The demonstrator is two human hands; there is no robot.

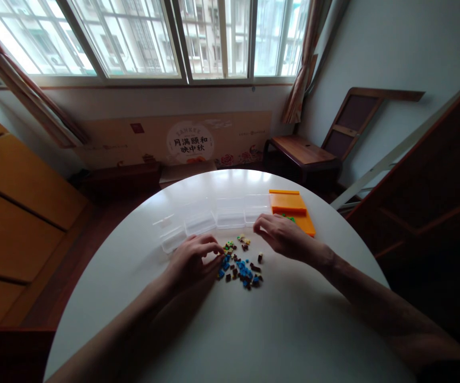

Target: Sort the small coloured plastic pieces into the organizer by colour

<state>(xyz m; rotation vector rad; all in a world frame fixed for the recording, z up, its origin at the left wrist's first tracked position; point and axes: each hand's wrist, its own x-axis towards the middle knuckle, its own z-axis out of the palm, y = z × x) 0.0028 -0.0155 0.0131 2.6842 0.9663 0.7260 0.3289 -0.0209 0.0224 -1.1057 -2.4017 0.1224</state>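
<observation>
A loose pile of small building bricks (244, 271) in blue, brown, yellow and green lies on the white table. At its left edge is my left hand (194, 259), thumb and forefinger pinched together by the yellow and green pieces; whatever is between the tips is too small to make out. My right hand (281, 234) hovers behind and to the right of the pile, fingers curled together beside the front of a clear plastic box (256, 213). What those fingertips hold, if anything, is hidden. Several clear boxes form a row, including one (230, 219) behind the pile.
An orange tray (288, 201) with a few green pieces stands behind my right hand. The round white table (230, 340) curves away towards a wooden chair (307, 151) at the back right. Orange-brown cabinets (22, 213) stand on the left, beneath a curtain.
</observation>
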